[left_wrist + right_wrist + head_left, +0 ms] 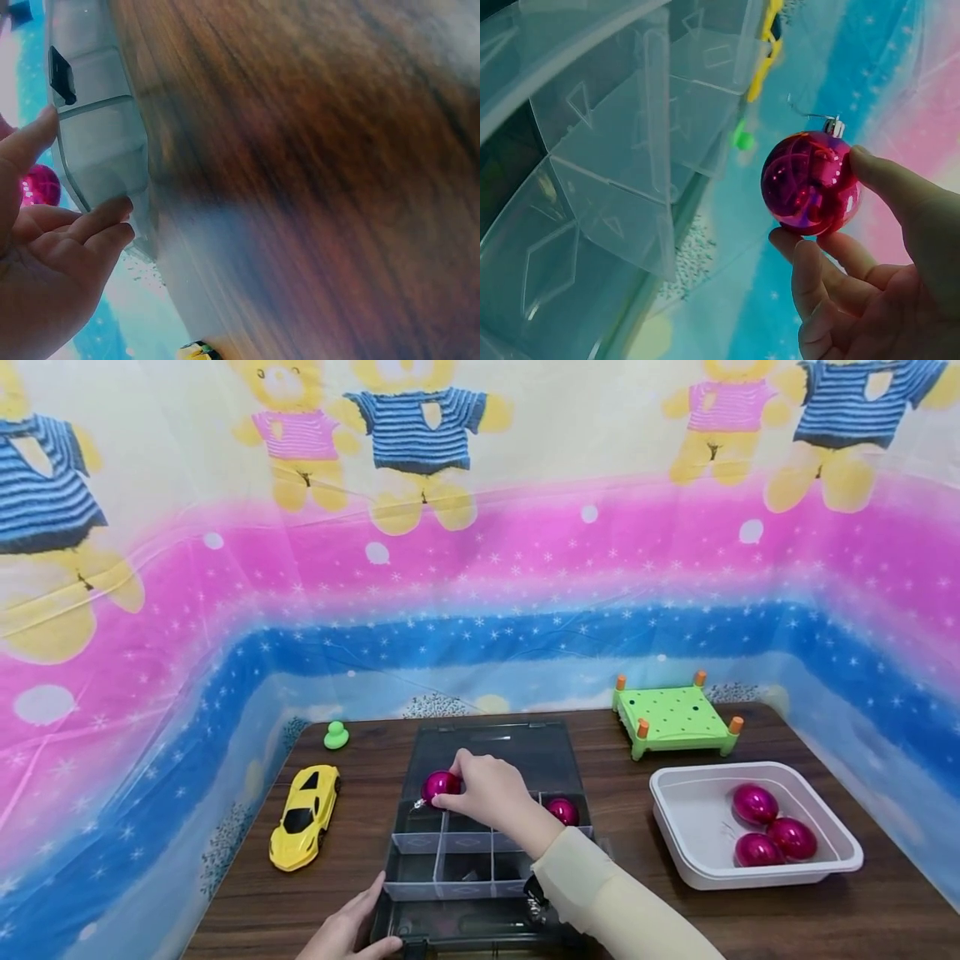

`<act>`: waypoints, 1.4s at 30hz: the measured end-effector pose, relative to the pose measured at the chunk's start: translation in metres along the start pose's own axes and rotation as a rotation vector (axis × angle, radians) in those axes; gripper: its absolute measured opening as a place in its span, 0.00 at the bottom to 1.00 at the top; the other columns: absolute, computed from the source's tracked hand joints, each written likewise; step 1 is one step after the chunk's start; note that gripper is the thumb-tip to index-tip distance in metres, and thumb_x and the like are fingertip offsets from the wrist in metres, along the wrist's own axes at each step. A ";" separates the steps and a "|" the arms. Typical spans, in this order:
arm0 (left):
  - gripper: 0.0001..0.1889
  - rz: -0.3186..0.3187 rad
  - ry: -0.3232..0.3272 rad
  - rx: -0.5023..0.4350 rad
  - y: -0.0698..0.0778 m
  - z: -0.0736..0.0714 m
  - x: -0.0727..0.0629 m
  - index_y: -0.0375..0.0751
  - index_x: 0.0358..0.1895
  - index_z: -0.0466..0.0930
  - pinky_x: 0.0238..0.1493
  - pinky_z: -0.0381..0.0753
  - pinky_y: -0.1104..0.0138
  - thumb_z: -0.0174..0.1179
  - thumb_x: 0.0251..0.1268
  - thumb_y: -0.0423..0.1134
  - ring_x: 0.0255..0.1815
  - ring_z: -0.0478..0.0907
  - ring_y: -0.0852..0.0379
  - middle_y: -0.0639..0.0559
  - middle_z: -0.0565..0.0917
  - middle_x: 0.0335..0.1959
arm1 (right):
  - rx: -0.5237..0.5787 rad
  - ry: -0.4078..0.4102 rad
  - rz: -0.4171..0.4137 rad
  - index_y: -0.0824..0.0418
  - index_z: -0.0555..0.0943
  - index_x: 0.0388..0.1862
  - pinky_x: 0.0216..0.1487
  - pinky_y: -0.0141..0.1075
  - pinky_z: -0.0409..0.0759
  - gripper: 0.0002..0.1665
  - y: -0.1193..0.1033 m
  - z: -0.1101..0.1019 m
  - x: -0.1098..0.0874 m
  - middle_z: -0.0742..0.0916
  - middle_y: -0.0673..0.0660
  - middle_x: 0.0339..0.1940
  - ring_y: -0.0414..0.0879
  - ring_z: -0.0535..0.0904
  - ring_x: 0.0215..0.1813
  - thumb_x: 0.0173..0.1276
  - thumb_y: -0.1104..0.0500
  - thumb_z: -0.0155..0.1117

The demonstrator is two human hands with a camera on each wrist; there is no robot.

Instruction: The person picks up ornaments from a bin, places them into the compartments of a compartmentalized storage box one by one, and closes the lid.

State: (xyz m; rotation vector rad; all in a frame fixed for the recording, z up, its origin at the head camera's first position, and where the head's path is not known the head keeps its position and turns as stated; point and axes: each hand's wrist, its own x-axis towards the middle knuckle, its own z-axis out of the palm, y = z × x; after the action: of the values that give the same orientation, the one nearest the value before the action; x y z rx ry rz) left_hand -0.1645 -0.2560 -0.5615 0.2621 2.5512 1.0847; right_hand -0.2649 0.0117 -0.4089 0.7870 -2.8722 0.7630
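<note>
In the head view my right hand (491, 792) pinches a shiny magenta Christmas ball (438, 787) above the back left of a dark see-through compartment box (427, 890). The right wrist view shows the ball (802, 184) between thumb and fingertips, its silver cap and wire hook free. Another magenta ball (562, 812) sits in a back right compartment. At the box's front left corner rests my left hand (347, 933). Its fingers (112, 214) lie extended along the side wall in the left wrist view, while the thumb touches the front edge.
A white tub (693, 814) with several magenta balls stands on the right of the wooden table (360, 827). Behind it is a green toy bed (675, 714) with orange posts. On the left are a yellow toy car (303, 818) and a green toy duck (336, 736).
</note>
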 end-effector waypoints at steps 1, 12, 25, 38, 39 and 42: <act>0.53 -0.002 -0.008 -0.002 -0.001 0.000 0.001 0.32 0.75 0.51 0.58 0.65 0.39 0.61 0.57 0.66 0.66 0.62 0.31 0.29 0.63 0.68 | -0.001 -0.010 0.003 0.54 0.77 0.39 0.23 0.30 0.73 0.25 0.000 0.002 0.002 0.80 0.44 0.23 0.38 0.72 0.22 0.56 0.39 0.72; 0.54 -0.026 -0.016 -0.044 -0.005 0.001 0.003 0.32 0.75 0.51 0.58 0.65 0.38 0.62 0.55 0.66 0.66 0.61 0.30 0.28 0.63 0.68 | -0.096 -0.072 0.012 0.56 0.78 0.38 0.23 0.29 0.75 0.26 -0.015 0.021 0.019 0.81 0.47 0.24 0.39 0.72 0.22 0.56 0.36 0.71; 0.55 -0.044 -0.003 -0.048 0.004 0.000 -0.001 0.31 0.74 0.51 0.58 0.65 0.38 0.63 0.54 0.66 0.66 0.62 0.30 0.28 0.64 0.67 | -0.185 -0.150 0.046 0.53 0.80 0.32 0.22 0.32 0.73 0.25 -0.015 0.038 0.028 0.78 0.45 0.21 0.39 0.72 0.22 0.53 0.34 0.71; 0.56 -0.061 0.000 -0.049 0.002 0.000 -0.001 0.31 0.74 0.51 0.57 0.66 0.38 0.64 0.53 0.66 0.65 0.62 0.29 0.26 0.64 0.66 | -0.223 -0.185 0.008 0.49 0.88 0.40 0.35 0.37 0.81 0.19 -0.019 0.031 0.026 0.87 0.45 0.37 0.41 0.82 0.38 0.58 0.38 0.70; 0.56 -0.065 -0.001 -0.052 0.002 0.000 -0.001 0.31 0.74 0.51 0.57 0.66 0.38 0.64 0.52 0.66 0.65 0.62 0.29 0.26 0.64 0.66 | -0.220 -0.183 0.008 0.49 0.88 0.41 0.35 0.37 0.82 0.19 -0.020 0.029 0.026 0.87 0.46 0.38 0.41 0.82 0.38 0.59 0.39 0.70; 0.56 -0.069 -0.001 -0.054 0.004 0.000 -0.001 0.30 0.74 0.51 0.57 0.66 0.38 0.64 0.52 0.66 0.65 0.62 0.29 0.26 0.64 0.66 | -0.219 -0.171 0.000 0.49 0.88 0.42 0.35 0.36 0.82 0.19 -0.023 0.024 0.024 0.87 0.46 0.38 0.41 0.82 0.38 0.60 0.40 0.69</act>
State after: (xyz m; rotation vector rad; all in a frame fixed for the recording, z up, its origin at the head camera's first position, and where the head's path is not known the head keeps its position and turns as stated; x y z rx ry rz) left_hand -0.1636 -0.2537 -0.5588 0.1593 2.5059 1.1251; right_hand -0.2729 -0.0280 -0.4152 0.8603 -3.0349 0.3885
